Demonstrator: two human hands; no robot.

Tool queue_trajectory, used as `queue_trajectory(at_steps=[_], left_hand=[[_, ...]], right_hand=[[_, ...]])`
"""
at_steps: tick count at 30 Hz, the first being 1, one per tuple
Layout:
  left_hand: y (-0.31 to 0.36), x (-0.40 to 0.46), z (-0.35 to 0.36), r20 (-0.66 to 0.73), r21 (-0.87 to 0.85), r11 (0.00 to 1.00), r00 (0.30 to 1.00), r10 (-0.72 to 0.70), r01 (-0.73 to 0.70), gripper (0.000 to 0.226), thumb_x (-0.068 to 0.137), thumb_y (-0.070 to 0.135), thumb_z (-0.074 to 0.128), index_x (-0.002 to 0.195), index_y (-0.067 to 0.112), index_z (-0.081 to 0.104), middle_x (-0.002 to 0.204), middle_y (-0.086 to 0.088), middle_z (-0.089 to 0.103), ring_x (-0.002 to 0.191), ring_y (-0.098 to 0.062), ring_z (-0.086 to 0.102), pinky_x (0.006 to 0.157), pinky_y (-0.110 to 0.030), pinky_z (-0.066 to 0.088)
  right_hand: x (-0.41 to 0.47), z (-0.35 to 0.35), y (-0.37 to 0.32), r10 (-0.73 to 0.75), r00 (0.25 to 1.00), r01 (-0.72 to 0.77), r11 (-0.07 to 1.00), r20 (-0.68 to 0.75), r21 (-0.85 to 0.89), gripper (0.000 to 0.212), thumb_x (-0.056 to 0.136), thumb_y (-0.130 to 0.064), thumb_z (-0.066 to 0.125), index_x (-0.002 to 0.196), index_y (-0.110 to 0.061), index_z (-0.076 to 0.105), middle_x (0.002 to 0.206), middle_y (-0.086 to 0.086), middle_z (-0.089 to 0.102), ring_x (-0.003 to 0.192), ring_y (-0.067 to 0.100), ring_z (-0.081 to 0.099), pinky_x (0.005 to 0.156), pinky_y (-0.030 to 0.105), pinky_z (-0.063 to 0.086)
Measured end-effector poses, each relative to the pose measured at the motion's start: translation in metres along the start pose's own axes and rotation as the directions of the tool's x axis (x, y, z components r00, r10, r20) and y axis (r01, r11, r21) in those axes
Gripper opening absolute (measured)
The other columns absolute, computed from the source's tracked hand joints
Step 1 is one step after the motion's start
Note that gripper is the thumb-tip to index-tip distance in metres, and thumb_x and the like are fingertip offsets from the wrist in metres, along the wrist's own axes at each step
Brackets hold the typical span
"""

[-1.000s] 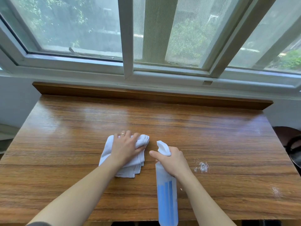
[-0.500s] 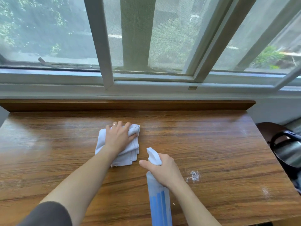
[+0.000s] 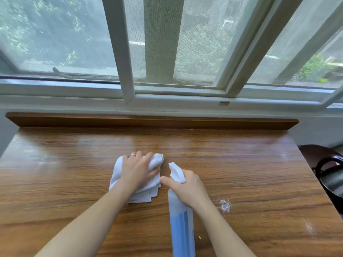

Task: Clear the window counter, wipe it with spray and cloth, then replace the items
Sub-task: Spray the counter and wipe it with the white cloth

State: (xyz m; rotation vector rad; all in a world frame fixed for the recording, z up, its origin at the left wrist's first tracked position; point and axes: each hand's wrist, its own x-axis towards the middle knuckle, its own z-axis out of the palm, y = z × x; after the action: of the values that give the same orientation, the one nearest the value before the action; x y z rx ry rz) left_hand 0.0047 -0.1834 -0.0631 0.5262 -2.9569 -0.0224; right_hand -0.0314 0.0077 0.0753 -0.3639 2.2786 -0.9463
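- Pressing down on a folded white cloth [image 3: 146, 179], the left hand [image 3: 138, 169] lies palm-down with fingers spread and bent over the cloth's bunched far end; a ring [image 3: 132, 155] shows on one finger.
- The right hand [image 3: 187, 188] grips the neck of a spray bottle [image 3: 182, 225], fingers curled round it under the white trigger head [image 3: 176, 172], index finger stretched toward the cloth.
- Against half a second ago, both hands keep the same holds and sit closer together; the cloth's corner is now just beside the index fingertip.
- The cloth rests on the wooden counter [image 3: 250, 173], layered edges fanned near the wrist.
- The bottle is translucent with blue stripes; a white foam patch [image 3: 225, 205] lies just right of the right wrist.
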Motion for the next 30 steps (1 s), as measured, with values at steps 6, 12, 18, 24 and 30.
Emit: queue_trajectory(at_steps=[6, 12, 18, 24, 30], left_hand=[[0.002, -0.029, 0.004, -0.041, -0.02, 0.999, 0.998, 0.048, -0.049, 0.053, 0.072, 0.071, 0.046, 0.094, 0.026, 0.065, 0.078, -0.004, 0.059, 0.069, -0.031, 0.059, 0.063, -0.038, 0.037], [-0.007, 0.008, 0.01, -0.037, 0.012, 0.998, 0.997, 0.07, -0.069, 0.056, 0.078, 0.075, 0.042, 0.098, 0.028, 0.064, 0.084, -0.004, 0.059, 0.077, -0.029, 0.06, 0.066, -0.038, 0.037], [-0.019, 0.066, 0.011, 0.011, 0.031, 0.999, 1.0, 0.007, -0.007, 0.054, 0.082, 0.074, 0.046, 0.102, 0.026, 0.062, 0.092, -0.008, 0.061, 0.085, -0.032, 0.061, 0.069, -0.04, 0.041], [-0.024, 0.104, 0.01, 0.098, 0.042, 0.999, 0.995, -0.002, -0.003, 0.059, 0.084, 0.075, 0.042, 0.114, 0.027, 0.059, 0.103, -0.008, 0.06, 0.098, -0.032, 0.056, 0.077, -0.045, 0.04], [-0.015, 0.096, -0.002, 0.198, 0.032, 0.995, 0.975, -0.1, 0.095, 0.063, 0.079, 0.079, 0.043, 0.122, 0.033, 0.05, 0.114, -0.006, 0.059, 0.108, -0.031, 0.054, 0.084, -0.046, 0.037]], right_hand=[[0.006, 0.001, -0.003, -0.014, 1.0, 0.014, 1.0, 0.024, -0.007, 0.041, 0.082, -0.049, 0.071, 0.061, -0.024, 0.046, 0.059, -0.008, 0.049, 0.055, 0.005, 0.042, 0.055, 0.024, 0.033], [0.013, -0.002, 0.0, -0.018, 1.0, 0.018, 1.0, 0.018, -0.012, 0.042, 0.081, -0.051, 0.07, 0.065, -0.021, 0.046, 0.063, -0.008, 0.048, 0.057, 0.008, 0.041, 0.056, 0.027, 0.033], [0.014, -0.008, 0.011, 0.018, 1.0, -0.018, 0.999, 0.003, 0.032, 0.044, 0.081, -0.055, 0.071, 0.067, -0.021, 0.046, 0.063, -0.008, 0.046, 0.057, 0.009, 0.04, 0.057, 0.027, 0.032], [0.014, -0.007, 0.011, 0.016, 0.999, -0.016, 1.0, 0.027, -0.003, 0.044, 0.08, -0.058, 0.069, 0.069, -0.022, 0.047, 0.065, -0.007, 0.047, 0.06, 0.01, 0.042, 0.059, 0.026, 0.034], [0.016, -0.009, 0.005, -0.005, 1.0, 0.004, 0.999, 0.005, 0.035, 0.046, 0.081, -0.055, 0.07, 0.075, -0.013, 0.054, 0.069, -0.007, 0.051, 0.062, 0.009, 0.046, 0.06, 0.028, 0.037]])
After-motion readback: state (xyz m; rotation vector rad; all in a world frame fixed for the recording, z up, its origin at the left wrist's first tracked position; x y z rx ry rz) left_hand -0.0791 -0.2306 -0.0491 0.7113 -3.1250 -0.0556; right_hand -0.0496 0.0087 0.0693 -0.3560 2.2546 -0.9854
